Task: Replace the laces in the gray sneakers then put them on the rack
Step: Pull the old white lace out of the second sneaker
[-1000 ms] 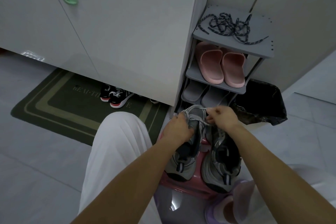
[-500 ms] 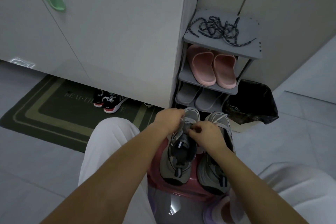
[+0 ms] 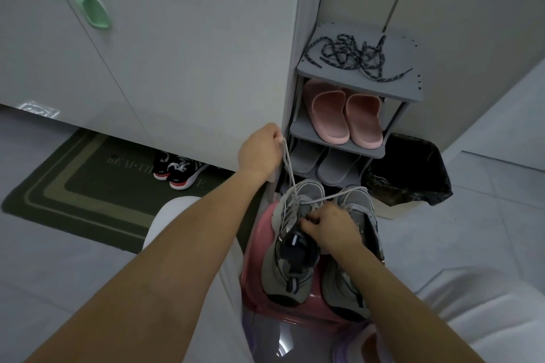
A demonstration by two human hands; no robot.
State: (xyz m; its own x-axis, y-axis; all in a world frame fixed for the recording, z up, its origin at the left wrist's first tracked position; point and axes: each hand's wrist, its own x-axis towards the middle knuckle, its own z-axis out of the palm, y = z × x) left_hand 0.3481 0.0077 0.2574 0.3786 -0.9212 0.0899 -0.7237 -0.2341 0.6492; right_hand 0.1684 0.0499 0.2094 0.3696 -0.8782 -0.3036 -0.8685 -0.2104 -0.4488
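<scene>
Head view: I see L hand [image 3: 259, 153] clenched round lace [image 3: 288, 169], lace taut; R hand [image 3: 333, 227] w/ fingers curled, gripping sneaker [image 3: 290, 271] at eyelets.

1. Gray sneakers [image 3: 290, 268]: matt mesh cloth with smoother synthetic panels.
2. Gray lace [image 3: 288, 169]: woven cord, matt.
3. Speckled laces [image 3: 343, 51]: braided cord, rough.
4. Rack [image 3: 339, 77]: matt gray plastic.
5. Pink slippers [image 3: 345, 115]: smooth, matt, rubbery plastic.
6. Stool [image 3: 256, 293]: glossy pink plastic.
7. Doormat [image 3: 88, 186]: coarse pile.
8. Bin liner [image 3: 407, 171]: glossy, crinkled film.
</scene>
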